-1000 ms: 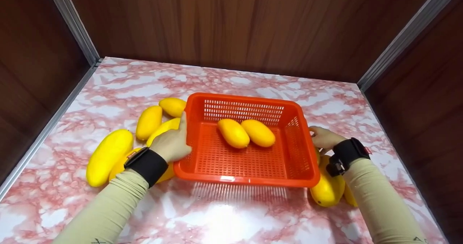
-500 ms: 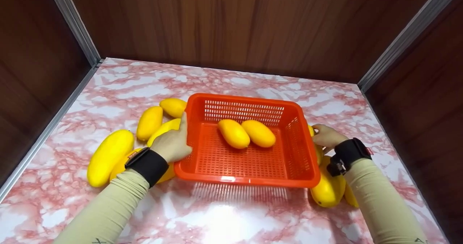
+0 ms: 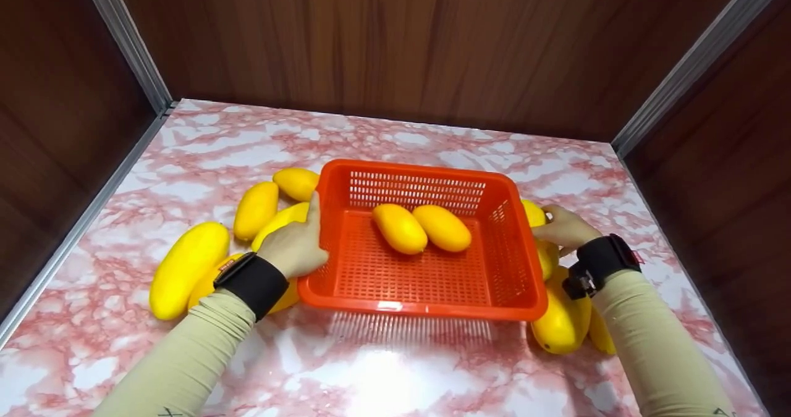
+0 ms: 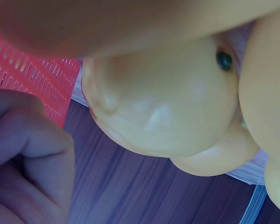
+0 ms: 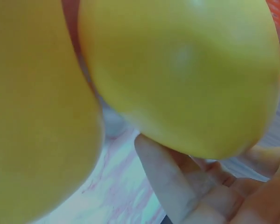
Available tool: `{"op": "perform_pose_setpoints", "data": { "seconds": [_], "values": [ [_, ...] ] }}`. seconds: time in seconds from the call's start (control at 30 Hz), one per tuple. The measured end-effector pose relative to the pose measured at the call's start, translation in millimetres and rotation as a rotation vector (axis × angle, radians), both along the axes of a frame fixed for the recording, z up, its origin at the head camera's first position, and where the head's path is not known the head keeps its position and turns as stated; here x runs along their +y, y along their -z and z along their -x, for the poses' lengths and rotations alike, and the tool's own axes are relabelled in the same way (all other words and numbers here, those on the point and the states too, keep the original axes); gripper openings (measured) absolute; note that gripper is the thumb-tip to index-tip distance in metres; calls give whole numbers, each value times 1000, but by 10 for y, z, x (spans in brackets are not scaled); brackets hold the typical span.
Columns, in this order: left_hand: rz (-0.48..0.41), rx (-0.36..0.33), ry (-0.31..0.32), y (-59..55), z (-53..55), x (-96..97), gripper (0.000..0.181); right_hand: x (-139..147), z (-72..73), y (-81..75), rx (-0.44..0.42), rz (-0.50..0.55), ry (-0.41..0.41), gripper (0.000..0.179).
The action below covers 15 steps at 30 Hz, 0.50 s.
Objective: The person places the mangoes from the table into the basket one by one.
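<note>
We see the marbled tabletop (image 3: 247, 134) stretch from the orange basket (image 3: 426, 309) far to the brown back panel (image 3: 371, 46) and near past its front rim, with panels bounding left and right. The left hand (image 3: 290, 247) grips the left rim, index finger straight along it, thumb over it. Just beyond the right rim, the right hand (image 3: 566, 228) pinches one end of a yellow fruit (image 3: 533, 212), partly hidden by that rim. More fruits (image 3: 561, 324) crowd the near right; a fruit cluster (image 3: 188, 270) hems in the left. Inside, two fruits (image 3: 400, 230) lie side by side near the middle.
</note>
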<state>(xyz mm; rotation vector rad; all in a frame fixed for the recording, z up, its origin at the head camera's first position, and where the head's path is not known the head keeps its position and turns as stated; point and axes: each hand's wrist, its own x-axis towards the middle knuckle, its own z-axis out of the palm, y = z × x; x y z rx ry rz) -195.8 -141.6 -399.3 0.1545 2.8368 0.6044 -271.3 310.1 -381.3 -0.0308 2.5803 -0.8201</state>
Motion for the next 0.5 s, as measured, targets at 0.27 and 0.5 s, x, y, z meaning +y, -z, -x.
{"op": "perform_pose_setpoints", "data": {
  "seconds": [0.27,0.5],
  "values": [
    [3,-8,-1,5,6,-4,101,27,-13,-41,19,-6,32,83],
    [7,-10,-6,3,9,6,101,47,-13,-63,56,-3,32,88]
  ]
}}
